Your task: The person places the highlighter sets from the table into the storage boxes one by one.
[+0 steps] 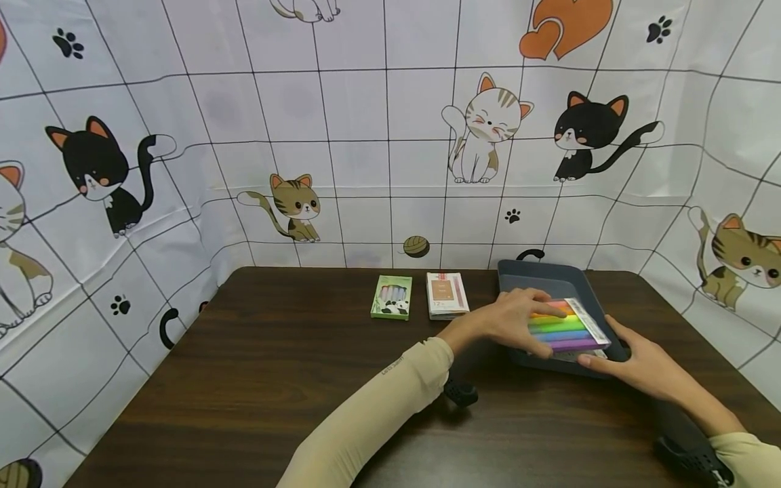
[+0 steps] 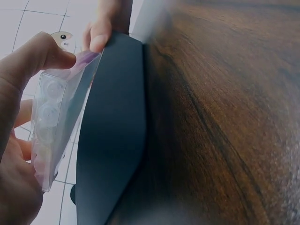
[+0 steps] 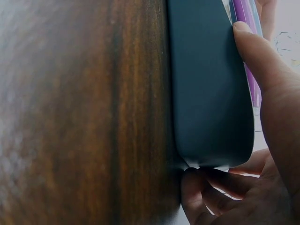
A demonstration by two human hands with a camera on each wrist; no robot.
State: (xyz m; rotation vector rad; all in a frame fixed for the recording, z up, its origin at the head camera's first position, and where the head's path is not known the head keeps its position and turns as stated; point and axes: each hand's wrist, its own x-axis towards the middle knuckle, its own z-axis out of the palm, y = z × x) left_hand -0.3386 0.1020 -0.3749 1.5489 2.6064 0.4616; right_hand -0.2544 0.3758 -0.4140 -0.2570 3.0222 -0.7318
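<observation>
A clear pack of rainbow-coloured markers (image 1: 561, 325) lies tilted over the near end of a grey tray (image 1: 543, 274) at the right of the table. My left hand (image 1: 518, 315) reaches in from the left and grips the pack, thumb and fingers curled round its end (image 2: 56, 117). My right hand (image 1: 616, 356) holds the tray's near right corner. Its thumb (image 3: 262, 70) lies over the rim beside the pack's purple edge (image 3: 246, 28), and its fingers (image 3: 206, 192) curl beneath the tray (image 3: 206, 93). The tray (image 2: 112, 140) rests on the dark wood.
A green box (image 1: 392, 297) and a white-and-brown pack (image 1: 447, 295) lie side by side at the back of the brown table (image 1: 274, 379), left of the tray. A cat-print curtain (image 1: 366, 135) closes off the back and sides.
</observation>
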